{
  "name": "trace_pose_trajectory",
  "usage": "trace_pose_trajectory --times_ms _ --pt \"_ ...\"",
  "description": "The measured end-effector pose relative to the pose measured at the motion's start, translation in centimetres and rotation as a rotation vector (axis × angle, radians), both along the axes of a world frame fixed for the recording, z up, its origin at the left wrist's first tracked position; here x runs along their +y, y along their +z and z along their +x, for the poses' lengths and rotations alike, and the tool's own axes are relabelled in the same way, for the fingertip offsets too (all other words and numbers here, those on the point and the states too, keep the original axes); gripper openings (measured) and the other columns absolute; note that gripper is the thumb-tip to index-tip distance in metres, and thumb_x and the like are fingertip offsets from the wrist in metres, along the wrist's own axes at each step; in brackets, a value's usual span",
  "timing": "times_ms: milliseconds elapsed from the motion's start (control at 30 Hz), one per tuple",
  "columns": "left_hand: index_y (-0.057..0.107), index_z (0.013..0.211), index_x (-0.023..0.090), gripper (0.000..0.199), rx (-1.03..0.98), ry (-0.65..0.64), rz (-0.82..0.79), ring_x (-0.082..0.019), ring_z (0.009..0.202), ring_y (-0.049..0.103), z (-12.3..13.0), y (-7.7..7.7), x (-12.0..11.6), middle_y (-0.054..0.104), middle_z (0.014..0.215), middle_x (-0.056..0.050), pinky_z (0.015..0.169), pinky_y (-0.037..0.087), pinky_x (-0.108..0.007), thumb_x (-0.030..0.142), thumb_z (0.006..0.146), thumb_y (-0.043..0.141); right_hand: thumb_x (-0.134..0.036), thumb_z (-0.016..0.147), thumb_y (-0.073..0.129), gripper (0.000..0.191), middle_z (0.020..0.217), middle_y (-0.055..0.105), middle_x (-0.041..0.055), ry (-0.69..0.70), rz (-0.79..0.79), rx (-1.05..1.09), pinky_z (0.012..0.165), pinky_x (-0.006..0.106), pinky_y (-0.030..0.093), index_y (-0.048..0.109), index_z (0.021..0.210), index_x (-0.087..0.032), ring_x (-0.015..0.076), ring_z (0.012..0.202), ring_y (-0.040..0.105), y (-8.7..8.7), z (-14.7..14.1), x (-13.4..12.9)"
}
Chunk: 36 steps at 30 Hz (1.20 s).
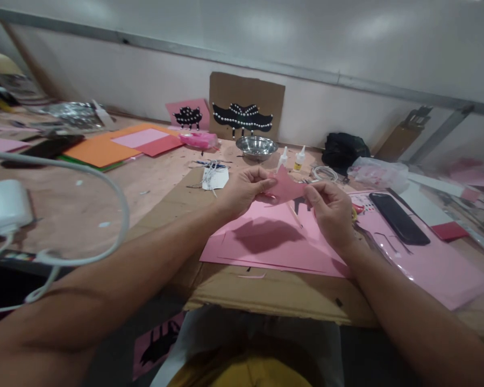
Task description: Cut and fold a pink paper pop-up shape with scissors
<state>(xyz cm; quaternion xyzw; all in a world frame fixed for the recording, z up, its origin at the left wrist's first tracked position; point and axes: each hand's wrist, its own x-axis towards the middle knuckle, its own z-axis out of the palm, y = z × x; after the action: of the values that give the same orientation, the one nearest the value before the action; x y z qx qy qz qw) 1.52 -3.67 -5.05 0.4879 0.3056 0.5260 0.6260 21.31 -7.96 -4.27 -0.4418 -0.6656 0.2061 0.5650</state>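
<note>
Both hands hold a small cut piece of pink paper (286,185) above the work surface. My left hand (248,191) pinches its left side between thumb and fingers. The right edge is pinched by my right hand (329,207). Below lie large pink sheets (242,239) on brown cardboard (213,293), with the paper's shadow falling on them. A pencil (295,216) rests on the sheets between the hands. Scissors with red and yellow handles (355,210) are partly hidden behind my right hand.
A black phone (399,217) lies at the right. Farther back stand a metal bowl (257,146), two glue bottles (299,158) and a cardboard panel (248,88) with a beaded black shape. Orange sheets (100,148) and a white cable (123,204) are at the left.
</note>
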Motion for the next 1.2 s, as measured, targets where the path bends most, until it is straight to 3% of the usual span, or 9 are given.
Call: trace_pose_trajectory --times_ms 133,267,467,600,733,867,1067,1200 --pt "0.061 0.067 0.014 0.027 -0.043 0.008 -0.034 -0.011 0.068 0.067 0.0 0.1 0.1 0.062 0.066 0.002 0.082 0.063 -0.032 0.022 0.069 0.087 -0.05 0.092 0.056 0.034 0.064 0.058 -0.0015 0.048 -0.131 0.217 0.052 0.023 0.042 0.064 0.082 -0.018 0.0098 0.056 0.053 -0.2 0.1 0.8" --pt "0.061 0.063 0.013 0.03 -0.086 0.015 -0.027 -0.01 0.067 0.065 -0.3 0.0 0.5 0.058 0.063 0.004 0.083 0.063 -0.032 0.023 0.065 0.09 -0.043 0.086 0.063 0.026 0.067 0.061 -0.0015 -0.023 -0.277 0.158 0.049 0.023 0.041 0.064 0.083 -0.017 0.0092 0.052 0.051 -0.5 0.8 1.9" --pt "0.061 0.064 0.013 0.029 -0.074 0.086 -0.036 -0.011 0.068 0.068 -0.8 -0.4 1.7 0.058 0.063 0.003 0.085 0.063 -0.033 0.022 0.067 0.089 -0.03 0.084 0.061 0.016 0.085 0.071 0.0057 -0.228 -0.106 -0.323 0.074 0.032 0.048 0.07 0.087 -0.017 0.0175 0.076 0.063 0.8 3.7 3.4" --pt "0.062 0.064 0.014 0.024 -0.043 0.126 -0.079 -0.009 0.064 0.065 -0.9 -0.7 2.1 0.057 0.06 0.003 0.08 0.063 -0.028 0.016 0.072 0.084 -0.027 0.087 0.061 0.016 0.083 0.071 0.0104 -0.343 -0.278 -0.857 0.075 0.035 0.046 0.071 0.083 -0.016 0.0226 0.077 0.063 1.3 5.9 4.3" --pt "0.063 0.066 0.014 0.018 0.015 0.145 -0.149 -0.008 0.062 0.064 -0.8 -0.7 1.9 0.055 0.058 0.003 0.084 0.061 -0.025 0.011 0.079 0.076 -0.028 0.085 0.067 0.017 0.1 0.07 0.0197 -0.345 -0.338 -1.266 0.088 0.039 0.044 0.071 0.087 -0.011 0.0303 0.098 0.063 0.3 6.9 4.7" --pt "0.064 0.072 0.014 0.012 -0.034 0.123 -0.141 -0.007 0.062 0.063 -0.8 -0.3 1.5 0.061 0.068 0.001 0.09 0.061 -0.032 0.011 0.08 0.072 -0.029 0.083 0.07 0.027 0.112 0.065 0.023 -0.378 -0.381 -1.249 0.091 0.038 0.043 0.069 0.102 -0.01 0.0313 0.105 0.062 -0.7 6.9 4.5" --pt "0.063 0.075 0.015 0.015 -0.061 0.054 -0.075 -0.004 0.048 0.049 -0.9 -0.3 1.2 0.05 0.056 0.007 0.094 0.06 -0.04 0.016 0.079 0.077 -0.017 0.081 0.064 0.037 0.101 0.07 0.0167 -0.306 -0.506 -1.19 0.073 0.03 0.044 0.066 0.117 -0.014 0.0241 0.083 0.067 -0.5 6.2 4.0" --pt "0.061 0.073 0.016 0.023 -0.074 -0.008 -0.045 -0.008 0.057 0.058 -0.9 -0.6 1.4 0.051 0.057 0.006 0.092 0.06 -0.042 0.022 0.075 0.083 -0.009 0.076 0.059 0.034 0.096 0.073 0.0143 -0.281 -0.492 -1.167 0.068 0.03 0.042 0.069 0.108 -0.016 0.0245 0.081 0.067 0.5 6.0 3.8"
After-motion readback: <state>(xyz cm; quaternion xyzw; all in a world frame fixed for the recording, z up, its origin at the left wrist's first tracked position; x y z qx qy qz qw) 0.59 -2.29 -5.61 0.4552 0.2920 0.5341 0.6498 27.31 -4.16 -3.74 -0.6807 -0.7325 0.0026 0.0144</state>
